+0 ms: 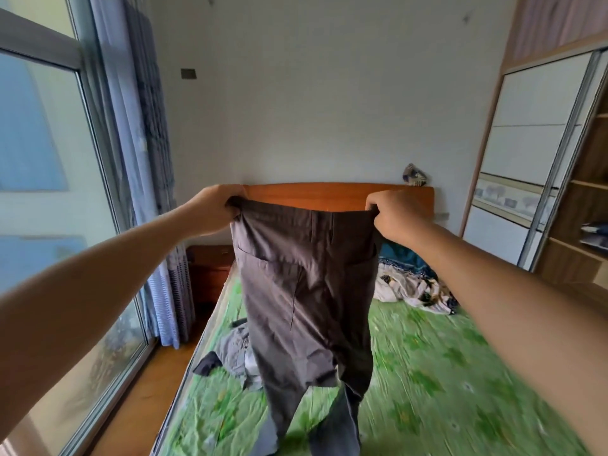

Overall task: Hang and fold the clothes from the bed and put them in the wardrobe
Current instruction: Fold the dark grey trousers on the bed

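Now you are holding a pair of dark brown trousers up by the waistband, straight ahead at twelve o'clock, above the bed. Your left hand is clenching one end of the waistband and your right hand is clenching the other, so the legs are hanging free towards the green bedspread.

The work is looking only partly done. A grey garment heap is lying on the bed at about seven o'clock from the trousers, and a patterned cloth is lying at about three o'clock, near the headboard. The wardrobe is standing open at two o'clock, with something on one shelf. The trousers are waiting to be folded or hung.

No brand, label or writing is showing clearly enough to read.
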Tool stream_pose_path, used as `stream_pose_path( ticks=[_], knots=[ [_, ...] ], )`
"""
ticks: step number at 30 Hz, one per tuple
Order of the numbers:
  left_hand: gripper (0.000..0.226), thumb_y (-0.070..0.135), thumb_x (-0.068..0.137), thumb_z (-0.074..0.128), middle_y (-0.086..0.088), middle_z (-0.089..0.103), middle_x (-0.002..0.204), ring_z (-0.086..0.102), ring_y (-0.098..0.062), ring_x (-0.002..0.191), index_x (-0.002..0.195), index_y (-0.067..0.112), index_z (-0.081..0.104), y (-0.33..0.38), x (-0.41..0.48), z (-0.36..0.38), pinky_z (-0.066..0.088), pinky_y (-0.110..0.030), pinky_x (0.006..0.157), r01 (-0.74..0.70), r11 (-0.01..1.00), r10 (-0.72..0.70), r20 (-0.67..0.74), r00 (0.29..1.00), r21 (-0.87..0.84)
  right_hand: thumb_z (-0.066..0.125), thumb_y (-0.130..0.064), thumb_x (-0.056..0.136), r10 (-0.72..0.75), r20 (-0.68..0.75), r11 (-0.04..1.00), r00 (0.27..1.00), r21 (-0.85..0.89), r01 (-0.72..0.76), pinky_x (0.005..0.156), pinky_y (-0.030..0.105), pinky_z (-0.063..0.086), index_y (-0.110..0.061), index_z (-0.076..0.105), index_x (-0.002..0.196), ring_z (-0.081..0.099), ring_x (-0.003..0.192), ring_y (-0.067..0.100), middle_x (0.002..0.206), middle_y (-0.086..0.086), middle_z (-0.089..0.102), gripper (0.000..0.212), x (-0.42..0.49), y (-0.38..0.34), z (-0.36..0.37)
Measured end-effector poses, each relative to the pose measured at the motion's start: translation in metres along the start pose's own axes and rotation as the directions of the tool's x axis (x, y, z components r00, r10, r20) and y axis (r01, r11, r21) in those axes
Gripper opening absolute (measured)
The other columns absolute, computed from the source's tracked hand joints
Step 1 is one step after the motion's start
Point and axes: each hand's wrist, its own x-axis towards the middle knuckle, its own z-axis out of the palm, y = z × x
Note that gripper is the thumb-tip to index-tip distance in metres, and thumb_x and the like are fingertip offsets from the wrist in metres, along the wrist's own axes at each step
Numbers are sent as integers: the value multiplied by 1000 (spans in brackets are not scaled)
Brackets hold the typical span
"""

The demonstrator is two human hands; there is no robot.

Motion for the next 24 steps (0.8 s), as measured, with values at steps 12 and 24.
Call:
stream_pose_path(
  ticks=[12, 24],
  knots=[
    [22, -20, 74, 65, -8, 66, 87, 60, -15, 82, 79, 1, 68, 104, 34, 56, 43, -11, 77, -180, 946, 188, 2, 982, -271, 46, 19, 78, -104, 141, 470, 985, 879, -76, 60, 28, 49, -21, 64, 57, 55, 84, 25, 125, 37, 52, 49, -5, -4, 0],
    [14, -2, 80, 73, 2, 66, 80, 62, -2, 66, 83, 12, 72, 130, 45, 99, 48, -14, 62, 115, 921, -32, 222, 975, -373, 43, 14, 86, -302, 415, 925, 859, 345, 159, 71, 33, 48, -23, 74, 93, 63, 82, 15, 99, -2, 70, 48, -11, 62, -7]
  ],
)
